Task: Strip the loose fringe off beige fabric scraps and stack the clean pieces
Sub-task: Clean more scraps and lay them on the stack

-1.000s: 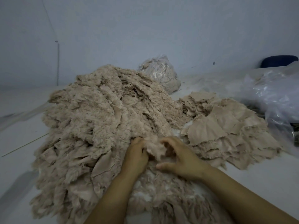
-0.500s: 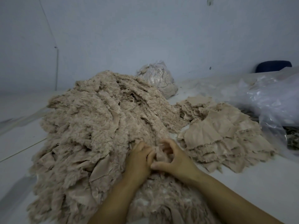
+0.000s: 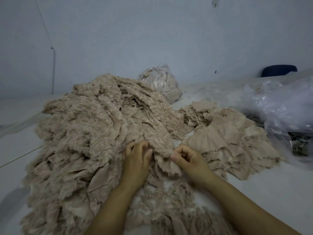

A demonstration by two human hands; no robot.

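Observation:
A big heap of fringed beige fabric scraps (image 3: 94, 133) covers the white surface at left and centre. A flatter stack of clean beige pieces (image 3: 227, 139) lies to its right. At the heap's near edge a fringed scrap (image 3: 163, 160) stretches between my hands. My left hand (image 3: 137, 160) grips its left side, fingers curled into the cloth. My right hand (image 3: 188, 158) pinches its right edge between thumb and curled fingers. Loose fringe (image 3: 169, 206) lies between my forearms.
A tied clear bag of beige scraps (image 3: 160, 82) sits behind the heap by the wall. Crumpled clear plastic sheeting (image 3: 279, 106) fills the right side, with a dark blue object (image 3: 279, 70) behind it. White surface (image 3: 264, 187) shows at right front.
My hands have moved apart, left going left and right going right, and the scrap is now spread between them. The camera has tilted up slightly.

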